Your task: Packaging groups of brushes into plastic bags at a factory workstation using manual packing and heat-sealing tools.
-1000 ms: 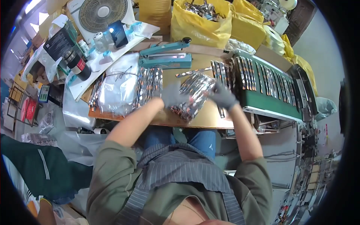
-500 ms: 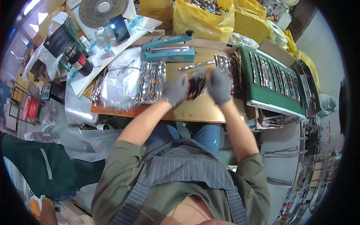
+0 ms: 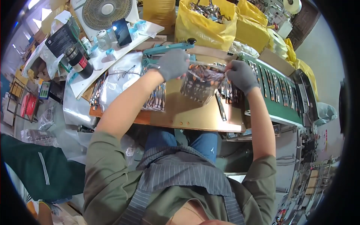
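The bench (image 3: 187, 116) carries a green tray (image 3: 279, 103) on the right and a teal heat sealer (image 3: 165, 50) at the far edge. Held above the bench centre is a clear bag of small tools (image 3: 200, 82). The left hand (image 3: 173, 64) and right hand (image 3: 240, 76), both gloved, are clamped on its top corners. Judged step: closing the filled bag. The next move calls for a level, flat bag mouth.

Yellow bags (image 3: 204, 22) of metal parts sit at the bench's far edge, a white fan (image 3: 106, 13) to their left. Dark flask (image 3: 78, 61) on white sheeting near the fan; green conveyor belt (image 3: 281, 97) runs along the right.
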### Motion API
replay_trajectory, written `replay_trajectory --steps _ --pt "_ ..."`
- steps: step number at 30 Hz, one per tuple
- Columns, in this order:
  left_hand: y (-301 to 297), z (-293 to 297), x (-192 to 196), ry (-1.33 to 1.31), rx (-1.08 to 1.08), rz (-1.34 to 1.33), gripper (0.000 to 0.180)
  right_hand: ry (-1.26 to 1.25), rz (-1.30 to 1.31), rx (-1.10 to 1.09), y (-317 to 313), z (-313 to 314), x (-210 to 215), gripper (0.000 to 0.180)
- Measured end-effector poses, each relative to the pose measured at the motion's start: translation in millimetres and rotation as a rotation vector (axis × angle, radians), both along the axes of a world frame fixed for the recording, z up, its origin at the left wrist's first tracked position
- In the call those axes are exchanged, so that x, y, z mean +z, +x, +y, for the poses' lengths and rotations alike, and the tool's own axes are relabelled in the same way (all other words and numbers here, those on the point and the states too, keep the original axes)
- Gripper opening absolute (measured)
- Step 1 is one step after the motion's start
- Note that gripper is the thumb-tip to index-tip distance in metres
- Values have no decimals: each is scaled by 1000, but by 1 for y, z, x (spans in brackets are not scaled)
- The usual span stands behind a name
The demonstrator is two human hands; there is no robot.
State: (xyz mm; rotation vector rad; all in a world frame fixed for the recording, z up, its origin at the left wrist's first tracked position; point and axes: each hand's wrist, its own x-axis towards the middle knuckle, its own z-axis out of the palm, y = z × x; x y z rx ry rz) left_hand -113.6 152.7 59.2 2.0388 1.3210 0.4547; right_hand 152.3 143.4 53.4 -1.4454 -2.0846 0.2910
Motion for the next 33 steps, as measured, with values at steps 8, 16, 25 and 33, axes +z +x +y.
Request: replay_trajectory --steps 8,16,25,33 --pt "-1 -23 14 56 67 -293 26 -180 468 140 8 -5 54 34" --pt "-10 -31 26 657 -1 -545 19 150 290 272 -70 -5 -3 26" --pt "-55 51 -174 -388 394 -529 57 100 395 -246 -106 196 -103 32" --pt "-83 111 -184 -702 633 -972 57 200 -15 -178 -171 224 -49 31"
